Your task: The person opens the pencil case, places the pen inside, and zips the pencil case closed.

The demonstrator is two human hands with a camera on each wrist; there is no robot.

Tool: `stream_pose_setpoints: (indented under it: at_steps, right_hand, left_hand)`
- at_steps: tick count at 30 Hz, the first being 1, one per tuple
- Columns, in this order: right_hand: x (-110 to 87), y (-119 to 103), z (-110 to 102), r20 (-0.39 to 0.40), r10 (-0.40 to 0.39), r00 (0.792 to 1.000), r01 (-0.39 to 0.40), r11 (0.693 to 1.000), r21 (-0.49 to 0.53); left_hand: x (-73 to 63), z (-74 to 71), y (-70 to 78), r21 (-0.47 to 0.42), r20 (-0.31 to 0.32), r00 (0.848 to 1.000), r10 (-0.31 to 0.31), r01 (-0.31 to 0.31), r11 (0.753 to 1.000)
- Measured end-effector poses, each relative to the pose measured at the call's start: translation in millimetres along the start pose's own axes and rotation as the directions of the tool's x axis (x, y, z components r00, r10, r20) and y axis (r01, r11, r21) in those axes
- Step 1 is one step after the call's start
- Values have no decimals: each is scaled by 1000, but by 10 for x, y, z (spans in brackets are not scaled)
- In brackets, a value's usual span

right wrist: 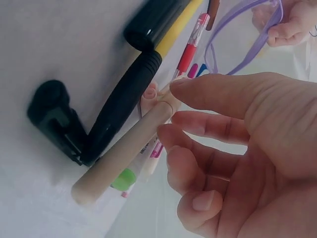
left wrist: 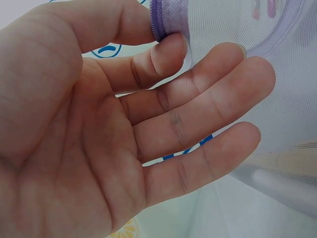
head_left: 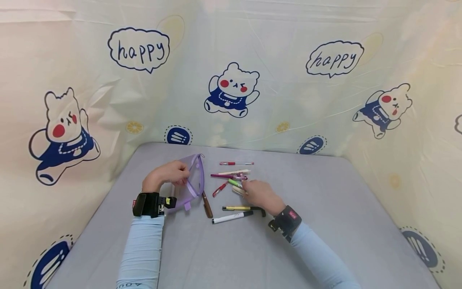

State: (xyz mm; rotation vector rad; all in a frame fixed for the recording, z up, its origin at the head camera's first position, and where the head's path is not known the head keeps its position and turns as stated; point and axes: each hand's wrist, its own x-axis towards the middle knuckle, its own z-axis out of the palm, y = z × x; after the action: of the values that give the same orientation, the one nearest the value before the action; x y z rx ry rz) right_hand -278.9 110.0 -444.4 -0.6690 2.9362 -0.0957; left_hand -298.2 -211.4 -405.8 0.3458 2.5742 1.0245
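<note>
My left hand (head_left: 169,172) pinches the rim of a purple-edged mesh pencil pouch (left wrist: 169,20) between thumb and forefinger; the other three fingers (left wrist: 213,104) stretch along its side. In the head view, the pouch's mouth gapes toward the pens. My right hand (head_left: 263,196) reaches down over the pens. Its thumb and forefinger meet at one end of a beige pen (right wrist: 124,148), whose other end points back under the palm. A green pen (head_left: 234,183) lies right beside those fingertips. Below the right hand is a yellow pen (head_left: 238,208) with black ends.
Farther back lie a red pen (head_left: 236,163), a pale pen (head_left: 232,172) and a purple pen (head_left: 223,176). Another red pen (head_left: 219,190) is between the hands. Nearer me are a white marker (head_left: 231,217) and a brown marker (head_left: 207,206). A printed curtain (head_left: 274,100) hangs behind the table.
</note>
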Motion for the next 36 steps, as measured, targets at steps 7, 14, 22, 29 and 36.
stream_pose_setpoints:
  at_steps: [7, 14, 22, 29, 36]
  right_hand:
    - [-12, -22, 11, -29, -13, 1000, 12, 1000, -18]
    - [4, -45, 31, -27, -19, 999, 17, 999, -47]
    - [46, -44, 61, -17, 4, 1000, -4, 998, -56]
    - [40, -52, 41, -19, -2, 1000, 1, 997, -81]
    - [64, -33, -26, -7, -5, 1000, 4, 997, -81]
  left_hand:
    - [19, 9, -23, 10, 2, 1000, 14, -14, 1000]
    - [21, 6, -35, 12, 5, 1000, 19, -19, 1000]
    - [26, 6, -38, 2, 1, 1000, -4, 4, 1000]
    - [17, 7, -24, 5, 7, 1000, -3, 3, 1000]
    - [12, 1, -26, 1, 5, 1000, -16, 16, 1000]
